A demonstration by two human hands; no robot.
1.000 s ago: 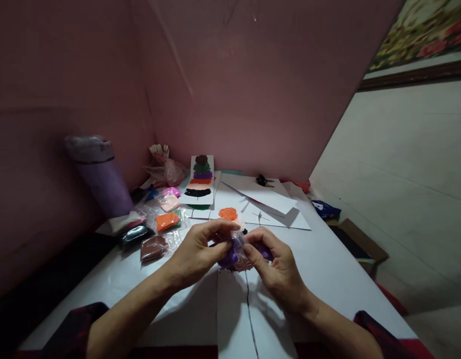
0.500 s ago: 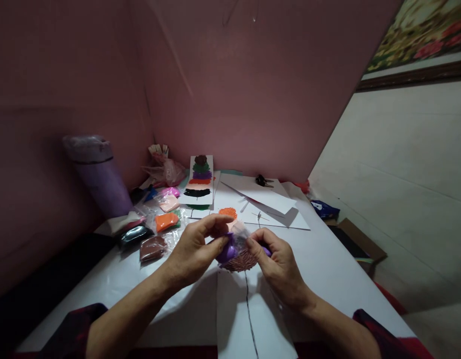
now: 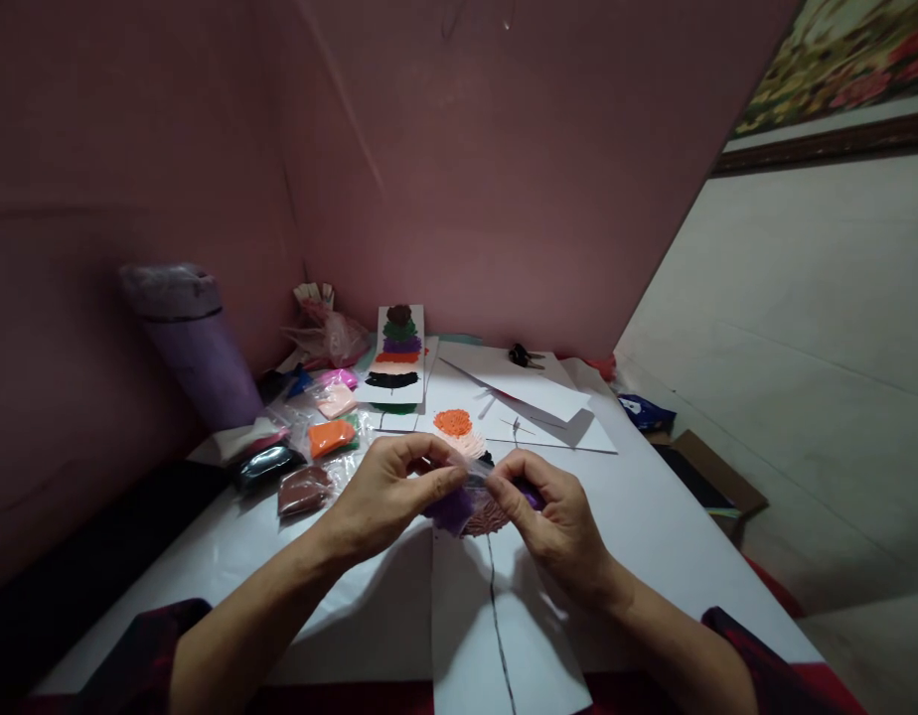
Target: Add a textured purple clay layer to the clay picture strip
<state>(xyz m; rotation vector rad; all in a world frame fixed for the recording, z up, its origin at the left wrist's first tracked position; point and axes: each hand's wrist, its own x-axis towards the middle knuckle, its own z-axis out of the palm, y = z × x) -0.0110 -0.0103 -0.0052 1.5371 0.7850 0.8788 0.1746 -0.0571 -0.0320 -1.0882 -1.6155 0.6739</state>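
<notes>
Two hands met over the middle of the counter (image 3: 653, 536) in the head view, our only view. Our left hand (image 3: 388, 497) came in from seven o'clock and our right hand (image 3: 559, 526) from five o'clock, and between them we held a small clear bag of purple clay (image 3: 453, 508). The bag sat directly between the two sets of fingers, its long axis running roughly from nine o'clock to three o'clock, so neither hand was clearly nearer; both touched it. Our left fingers (image 3: 436, 480) were closed in a pinch on the bag's upper left edge, and our right fingers (image 3: 513, 489) were closed on its right end, where a little purple showed behind them. Just under the bag, touching the sheet, lay a reddish-brown ribbed clay patch (image 3: 483, 518), and a thin dark line (image 3: 495, 606) ran from it toward six o'clock on the white paper sheet (image 3: 466, 636).

Toward eleven o'clock from our hands several more bags lay on the counter: a brown clay bag (image 3: 304, 490), a black clay bag (image 3: 269, 465), an orange clay bag (image 3: 331, 436) and a peach clay bag (image 3: 338, 400). Each was a clear packet with one colour inside. At twelve o'clock, just beyond our fingers, we saw an orange-and-peach clay shape (image 3: 459, 429), and farther off a card with stacked colour bands (image 3: 399, 350). A lilac tumbler (image 3: 195, 343) stood at ten o'clock, well apart.
</notes>
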